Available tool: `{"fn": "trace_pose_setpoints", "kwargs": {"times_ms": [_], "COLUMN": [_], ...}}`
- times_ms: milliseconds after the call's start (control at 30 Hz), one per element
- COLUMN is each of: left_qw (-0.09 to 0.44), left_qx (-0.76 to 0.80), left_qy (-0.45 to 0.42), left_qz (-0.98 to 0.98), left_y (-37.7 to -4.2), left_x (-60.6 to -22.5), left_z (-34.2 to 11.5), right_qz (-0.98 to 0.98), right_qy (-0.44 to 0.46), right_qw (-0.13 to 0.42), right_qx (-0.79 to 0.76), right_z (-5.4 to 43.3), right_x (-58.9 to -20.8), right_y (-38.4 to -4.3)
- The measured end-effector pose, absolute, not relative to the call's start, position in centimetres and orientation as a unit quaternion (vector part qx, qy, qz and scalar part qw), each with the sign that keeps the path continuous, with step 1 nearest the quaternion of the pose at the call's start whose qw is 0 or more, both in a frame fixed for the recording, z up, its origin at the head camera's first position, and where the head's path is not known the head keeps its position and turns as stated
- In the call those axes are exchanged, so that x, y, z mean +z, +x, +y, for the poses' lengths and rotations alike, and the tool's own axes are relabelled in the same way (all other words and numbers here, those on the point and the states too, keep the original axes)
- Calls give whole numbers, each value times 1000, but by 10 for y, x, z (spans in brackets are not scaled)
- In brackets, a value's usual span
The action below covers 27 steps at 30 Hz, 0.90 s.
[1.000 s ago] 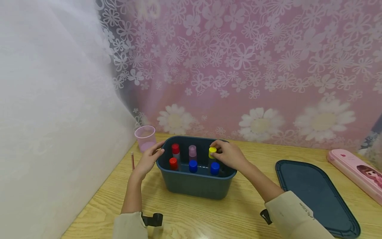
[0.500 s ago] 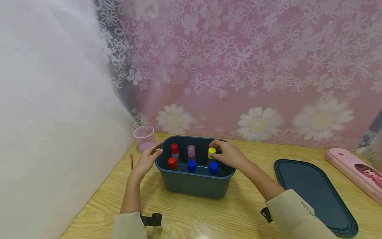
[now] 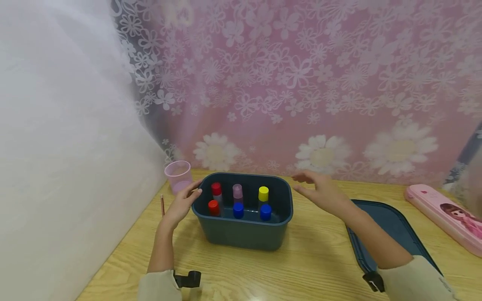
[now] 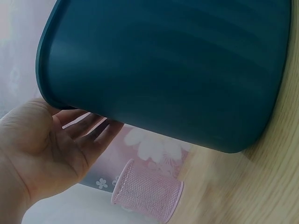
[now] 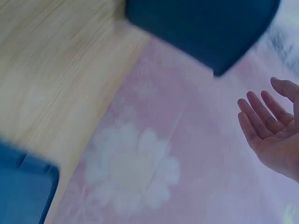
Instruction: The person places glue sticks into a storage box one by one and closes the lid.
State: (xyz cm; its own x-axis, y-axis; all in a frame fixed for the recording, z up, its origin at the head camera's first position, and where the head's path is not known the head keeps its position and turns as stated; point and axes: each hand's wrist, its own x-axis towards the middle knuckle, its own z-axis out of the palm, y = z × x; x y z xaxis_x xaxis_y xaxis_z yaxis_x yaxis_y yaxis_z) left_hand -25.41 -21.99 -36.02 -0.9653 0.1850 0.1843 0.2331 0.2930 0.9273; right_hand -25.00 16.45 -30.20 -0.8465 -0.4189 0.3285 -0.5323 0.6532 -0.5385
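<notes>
A dark blue plastic bin [image 3: 242, 234] stands on the table with several capped bottles or tubes upright inside. Among them are a yellow-capped one [image 3: 263, 194], a red-capped one [image 3: 216, 189] and a pink-purple one [image 3: 237, 191]; a blue cap [image 3: 265, 212] is in the front row. My left hand [image 3: 182, 206] holds the bin's left rim, thumb at the rim and fingers along the outer wall. To the right of the bin, my right hand [image 3: 324, 193] hovers with fingers apart, touching nothing.
Behind the left hand stands a pink mesh pen cup [image 4: 148, 191], with a pencil [image 3: 162, 205] lying in front of it. A dark blue lid [image 3: 384, 217] lies on the right, partly under the right forearm. Farther right is a pink pencil case [image 3: 444, 215]. A floral curtain [image 3: 286, 104] hangs behind.
My right hand has let go of the yellow-capped bottle, which stays upright in the bin, and has moved right, out past the rim. The left hand keeps its place on the bin.
</notes>
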Motion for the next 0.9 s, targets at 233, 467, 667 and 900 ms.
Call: {"fn": "trace_pose_setpoints", "kwargs": {"times_ms": [233, 467, 667, 900], "left_qw": [22, 23, 22, 30], "left_qx": [-543, -512, -500, -488], "left_qy": [-141, -164, -163, -169], "left_qz": [-827, -843, -850, -856], "left_y": [-254, -254, -252, -254], "left_x": [-361, -358, -353, -355], "left_z": [-221, -222, -218, -219], "right_qz": [-926, -928, -929, -926], "right_qy": [193, 151, 86, 24], "right_qw": [110, 148, 152, 148], "right_qx": [305, 307, 325, 346], "right_z": [244, 324, 362, 382], "right_x": [-310, -345, -371, -384], "right_y": [-215, -201, -187, -173]}}
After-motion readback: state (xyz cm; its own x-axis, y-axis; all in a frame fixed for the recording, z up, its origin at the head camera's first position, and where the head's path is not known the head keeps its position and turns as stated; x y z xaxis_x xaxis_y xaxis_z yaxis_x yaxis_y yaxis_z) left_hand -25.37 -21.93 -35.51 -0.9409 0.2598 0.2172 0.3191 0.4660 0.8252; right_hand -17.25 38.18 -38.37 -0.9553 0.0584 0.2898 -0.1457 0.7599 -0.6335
